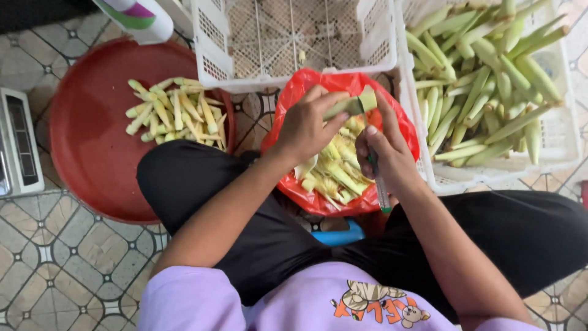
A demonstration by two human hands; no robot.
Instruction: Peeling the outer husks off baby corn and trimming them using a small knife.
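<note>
The right hand (387,153) was closed around a knife (375,167), its handle running back toward the wrist. At its eleven o'clock, the left hand (306,125) pinched a baby corn ear (350,105) between thumb and fingers, the blade end touching it. Both hovered over a red bag (294,92) of husk trimmings (337,168). At nine o'clock a red basin (86,147) held peeled corn (174,110). At two o'clock sat a white crate (566,132) of unpeeled ears (484,73); at twelve, another white crate (294,43).
</note>
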